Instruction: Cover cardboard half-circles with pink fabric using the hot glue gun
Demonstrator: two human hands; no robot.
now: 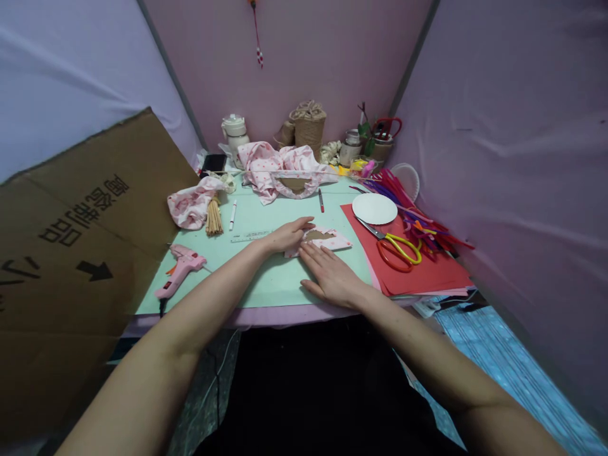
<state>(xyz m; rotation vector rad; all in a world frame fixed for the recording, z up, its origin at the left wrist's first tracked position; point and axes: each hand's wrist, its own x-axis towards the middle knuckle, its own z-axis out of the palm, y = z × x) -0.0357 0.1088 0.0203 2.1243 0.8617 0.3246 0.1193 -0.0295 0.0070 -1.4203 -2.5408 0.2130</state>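
Observation:
A small piece of brown cardboard with pink patterned fabric (338, 242) folded over its edges lies on the pale green table mat (270, 285). My left hand (289, 235) rests on its left end, fingers stretched out. From the near side, my right hand (332, 275) lies flat with its fingertips on the fabric edge and its thumb apart. Neither hand grips anything that I can see. A clear ruler (249, 237) lies left of my left hand, and a dark red pen (322, 201) lies beyond the piece.
Scissors (392, 244) and a white disc (374, 208) lie on red sheets (427, 272) at right, beside pipe cleaners (418, 221). A pink glue gun (180, 269), wooden sticks (214, 217) and a white pen (232, 215) are at left. Patterned cloth (261, 164) lies behind; a cardboard sheet (95, 253) leans left.

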